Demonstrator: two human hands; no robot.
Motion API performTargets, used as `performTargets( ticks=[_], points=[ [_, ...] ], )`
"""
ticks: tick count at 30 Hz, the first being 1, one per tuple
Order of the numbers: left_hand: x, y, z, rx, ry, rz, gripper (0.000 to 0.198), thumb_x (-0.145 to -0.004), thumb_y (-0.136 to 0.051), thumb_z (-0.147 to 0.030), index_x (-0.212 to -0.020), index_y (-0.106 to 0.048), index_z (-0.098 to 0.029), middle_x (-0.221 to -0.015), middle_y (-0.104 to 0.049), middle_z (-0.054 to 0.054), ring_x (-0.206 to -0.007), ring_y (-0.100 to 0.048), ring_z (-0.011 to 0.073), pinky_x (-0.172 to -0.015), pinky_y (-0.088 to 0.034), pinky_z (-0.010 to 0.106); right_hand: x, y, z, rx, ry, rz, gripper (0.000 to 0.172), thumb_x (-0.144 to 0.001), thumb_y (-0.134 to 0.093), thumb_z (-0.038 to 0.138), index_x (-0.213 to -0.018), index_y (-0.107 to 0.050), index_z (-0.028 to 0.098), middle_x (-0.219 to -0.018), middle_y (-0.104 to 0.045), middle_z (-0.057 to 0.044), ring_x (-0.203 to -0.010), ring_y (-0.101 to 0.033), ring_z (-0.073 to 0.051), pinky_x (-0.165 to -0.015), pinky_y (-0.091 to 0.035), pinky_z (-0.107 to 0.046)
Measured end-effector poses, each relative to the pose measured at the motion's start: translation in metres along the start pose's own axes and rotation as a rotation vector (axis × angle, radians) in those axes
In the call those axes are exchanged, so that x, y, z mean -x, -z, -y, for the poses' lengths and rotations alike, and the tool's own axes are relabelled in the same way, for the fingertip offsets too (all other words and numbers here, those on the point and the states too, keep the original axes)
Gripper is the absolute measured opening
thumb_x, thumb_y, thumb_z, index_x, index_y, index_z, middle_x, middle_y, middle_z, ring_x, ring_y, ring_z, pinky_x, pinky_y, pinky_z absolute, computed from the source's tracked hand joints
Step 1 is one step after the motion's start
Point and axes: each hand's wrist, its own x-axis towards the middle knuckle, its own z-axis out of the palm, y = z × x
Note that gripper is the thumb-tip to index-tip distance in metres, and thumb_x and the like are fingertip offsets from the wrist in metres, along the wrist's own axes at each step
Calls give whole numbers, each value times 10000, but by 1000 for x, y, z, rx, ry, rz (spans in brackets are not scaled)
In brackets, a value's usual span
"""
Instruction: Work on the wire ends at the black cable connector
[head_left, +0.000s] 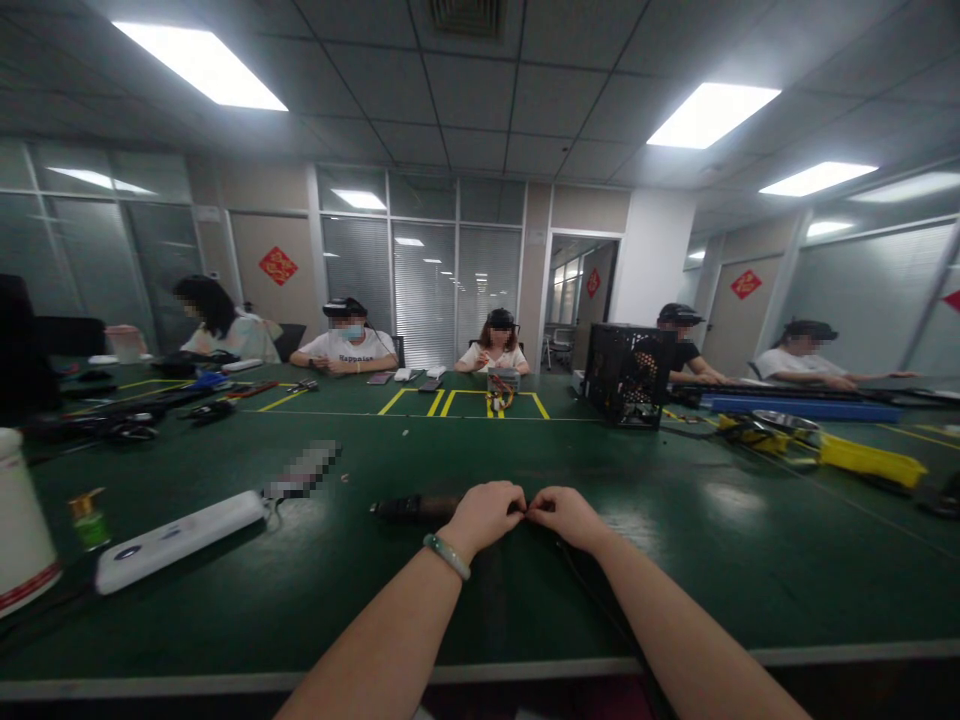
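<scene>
Left hand partly hides dark cylinder; power strip leftward.

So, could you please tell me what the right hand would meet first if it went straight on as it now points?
Most likely the left hand, whose fingertips sit just in front of those of the right hand; anything small pinched between them is too unclear to make out.

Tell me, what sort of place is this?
It looks like an office room used as a shared workshop: a long green table marked with yellow lines, a black computer case standing on it, and several people along its far side.
</scene>
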Motion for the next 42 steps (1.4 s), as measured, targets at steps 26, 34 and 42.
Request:
performTargets(
  ticks=[26, 34, 42],
  points=[
    [0, 1, -1, -10, 26, 8, 117, -828, -520, -295, -913, -589, -257, -939, -620, -5, -879, -562, 159, -771, -414, 261, 1, 3, 2, -23, -9, -2, 204, -751, -623, 357, -790, -725, 185, -750, -695, -14, -686, -601, -154, -638, -426, -231],
    [-1, 2, -5, -5, 9, -29, 105, -806, -544, -267, -890, -592, -224, -922, -621, 15, -893, -555, 168, -827, -402, 286, -1, 1, 1, -70, -54, -12, 231, -742, -630, 379, -777, -707, 164, -721, -683, -18, -667, -589, -150, -593, -414, -223],
    [0, 4, -7, -29, 28, -13, 112, -813, -534, -283, -894, -579, -222, -921, -613, 19, -887, -557, 175, -793, -410, 290, -1, 0, 1, -59, -73, -25, 199, -748, -622, 343, -760, -682, 154, -719, -674, -21, -657, -585, -144, -586, -414, -223]
  ],
)
